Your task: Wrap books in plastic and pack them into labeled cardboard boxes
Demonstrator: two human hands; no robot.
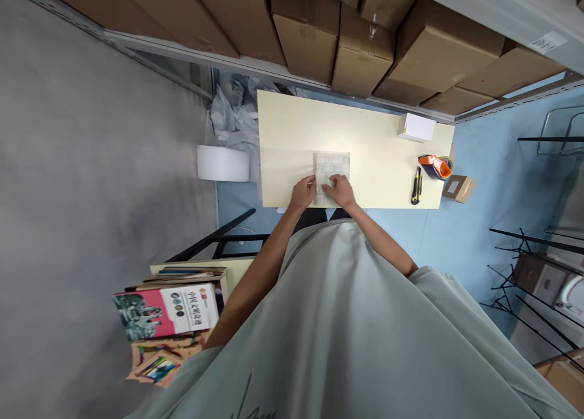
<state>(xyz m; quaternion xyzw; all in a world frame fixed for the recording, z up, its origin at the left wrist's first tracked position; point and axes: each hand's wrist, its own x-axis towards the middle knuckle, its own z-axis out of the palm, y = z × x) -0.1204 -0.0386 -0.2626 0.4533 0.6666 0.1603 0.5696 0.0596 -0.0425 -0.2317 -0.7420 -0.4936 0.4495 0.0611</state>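
Pale table (383, 169) below a rack (497, 14) of cardboard boxes (362, 69)

On my left, a white roll (223, 163) and crumpled plastic (235, 121) sit just past the table's end; further back on that side I see books (187, 309). Toward the right end of the tabletop lie a white box (417, 128), an orange tape dispenser (435, 165) and a black-and-yellow cutter (417, 186), all well apart from my 2 hands. A small carton (460, 188) shows past that end.

Directly before me, at the table's near edge, lies a flat wrapped packet (329, 162). My left hand (303, 193) curls at its left side; I cannot tell whether those fingers pinch it. My right hand (341, 191) rests on top, thumb and forefinger parted.
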